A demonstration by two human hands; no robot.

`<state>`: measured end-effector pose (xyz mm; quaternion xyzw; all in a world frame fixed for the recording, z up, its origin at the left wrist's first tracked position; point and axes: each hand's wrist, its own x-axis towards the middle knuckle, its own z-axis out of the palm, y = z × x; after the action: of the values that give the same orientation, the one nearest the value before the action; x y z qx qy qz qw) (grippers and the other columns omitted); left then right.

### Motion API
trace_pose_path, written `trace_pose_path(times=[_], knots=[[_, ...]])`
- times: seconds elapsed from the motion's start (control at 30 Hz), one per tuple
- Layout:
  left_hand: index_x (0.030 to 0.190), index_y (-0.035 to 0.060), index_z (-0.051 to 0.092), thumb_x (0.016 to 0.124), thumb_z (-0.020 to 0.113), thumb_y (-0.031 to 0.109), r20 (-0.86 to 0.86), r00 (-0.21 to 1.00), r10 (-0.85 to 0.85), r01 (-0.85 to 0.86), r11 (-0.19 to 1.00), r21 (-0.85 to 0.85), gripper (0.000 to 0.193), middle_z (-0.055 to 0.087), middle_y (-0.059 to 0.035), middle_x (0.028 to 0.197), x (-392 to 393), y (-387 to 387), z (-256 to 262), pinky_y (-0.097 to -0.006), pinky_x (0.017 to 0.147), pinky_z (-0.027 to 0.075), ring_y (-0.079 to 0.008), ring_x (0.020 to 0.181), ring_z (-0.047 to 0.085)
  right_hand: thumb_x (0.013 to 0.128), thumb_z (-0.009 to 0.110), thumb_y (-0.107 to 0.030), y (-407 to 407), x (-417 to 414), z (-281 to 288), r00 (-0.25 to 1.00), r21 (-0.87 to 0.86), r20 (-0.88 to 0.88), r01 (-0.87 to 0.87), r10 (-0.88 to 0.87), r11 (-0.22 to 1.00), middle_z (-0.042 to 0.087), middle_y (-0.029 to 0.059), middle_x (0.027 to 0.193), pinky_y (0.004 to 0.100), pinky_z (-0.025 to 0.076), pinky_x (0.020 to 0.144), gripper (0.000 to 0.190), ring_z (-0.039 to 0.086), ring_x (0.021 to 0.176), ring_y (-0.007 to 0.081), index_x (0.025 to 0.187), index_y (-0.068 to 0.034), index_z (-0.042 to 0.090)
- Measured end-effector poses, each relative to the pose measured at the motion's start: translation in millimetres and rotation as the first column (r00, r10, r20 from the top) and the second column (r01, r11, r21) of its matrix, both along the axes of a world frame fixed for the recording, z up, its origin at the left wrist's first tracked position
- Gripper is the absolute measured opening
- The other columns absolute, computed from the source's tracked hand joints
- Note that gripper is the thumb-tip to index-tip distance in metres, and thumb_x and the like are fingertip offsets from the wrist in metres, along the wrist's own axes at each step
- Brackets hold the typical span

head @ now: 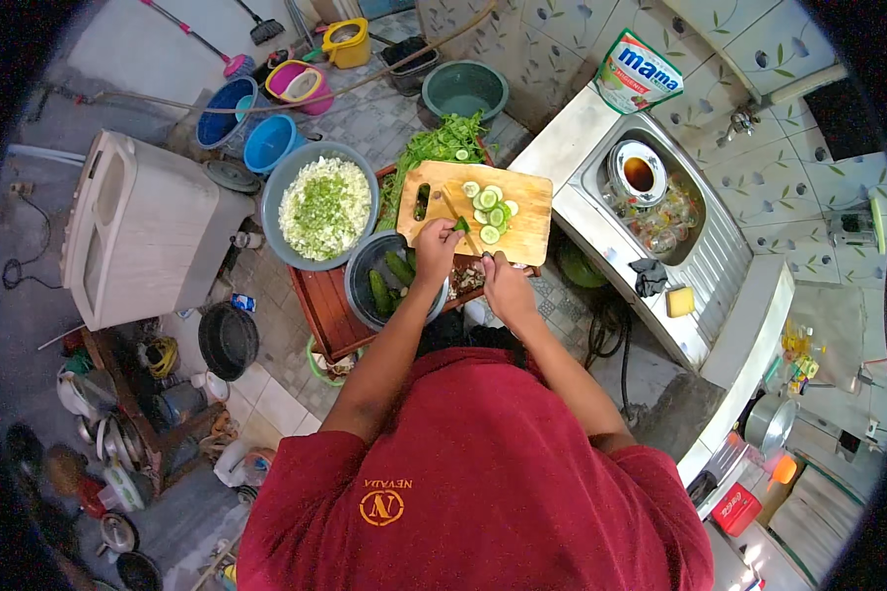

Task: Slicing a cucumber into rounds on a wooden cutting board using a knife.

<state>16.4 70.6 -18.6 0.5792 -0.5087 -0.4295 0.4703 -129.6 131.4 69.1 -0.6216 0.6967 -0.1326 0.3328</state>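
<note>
A wooden cutting board (521, 236) with a handle slot lies before me, above a wooden table (325, 314). My left hand (437, 247) pinches a short dark-green cucumber piece (461, 224) at the board's near side. In my right hand (508, 288) is the handle of a knife (471, 238), its blade reaching over the board beside that piece. Several cucumber slices (490, 214) are scattered to the right of the blade. Below my left wrist, whole cucumbers (379, 292) rest in a dark grey basin (351, 284), partly hidden by my forearm.
A grey basin (267, 214) of chopped pale and green vegetables stands at the left. Leafy greens (432, 144) lie behind the board. To the right is a steel sink (724, 270) holding glassware, with a yellow sponge (680, 301) on its edge. Buckets (272, 144) stand at the back left.
</note>
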Motion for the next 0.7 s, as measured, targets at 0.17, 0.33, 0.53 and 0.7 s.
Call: trace_pose_path(times=[0.17,0.33,0.53,0.7], knots=[[0.093,-0.0075,0.061,0.079,0.07,-0.001,0.023,1.0,-0.007,0.006,1.0,0.02,0.017,0.064,-0.0107,0.077,2,-3,-2,-0.0264,0.06,0.048,-0.0145,0.069,0.064,0.1,0.036,-0.032,-2,0,-7,1.0,0.008,-0.001,-0.008,0.008,1.0,0.062,0.0293,0.076,0.0555,0.049,0.068,0.036,0.062,0.075,0.0471,0.099,0.001,0.05],[0.094,-0.0061,0.061,0.081,0.069,-0.001,0.119,0.992,-0.035,0.032,0.999,0.025,0.016,0.066,-0.0074,0.076,7,-5,-6,-0.025,0.062,0.05,-0.0125,0.068,0.064,0.1,0.037,-0.03,-8,4,-10,1.0,-0.085,0.016,-0.012,0.013,0.996,0.06,0.0317,0.072,0.0552,0.048,0.068,0.037,0.061,0.071,0.0482,0.091,0.003,0.052],[0.092,-0.0067,0.062,0.077,0.07,-0.005,0.068,0.997,-0.026,0.023,0.999,0.037,0.017,0.065,-0.011,0.077,6,-4,-2,-0.0266,0.062,0.05,-0.0147,0.069,0.066,0.099,0.037,-0.032,-19,7,-11,1.0,-0.009,0.003,-0.031,0.031,0.999,0.062,0.0327,0.077,0.0549,0.049,0.07,0.038,0.062,0.075,0.0488,0.098,0.003,0.053],[0.095,-0.0065,0.062,0.078,0.068,-0.007,0.056,0.998,-0.038,0.038,0.999,0.002,0.018,0.063,-0.0096,0.084,5,-4,1,-0.026,0.064,0.051,-0.0152,0.074,0.067,0.099,0.036,-0.034,-28,9,-20,0.999,0.016,-0.02,-0.025,0.025,1.0,0.062,0.0328,0.079,0.0552,0.049,0.071,0.04,0.061,0.076,0.0498,0.099,0.002,0.053]])
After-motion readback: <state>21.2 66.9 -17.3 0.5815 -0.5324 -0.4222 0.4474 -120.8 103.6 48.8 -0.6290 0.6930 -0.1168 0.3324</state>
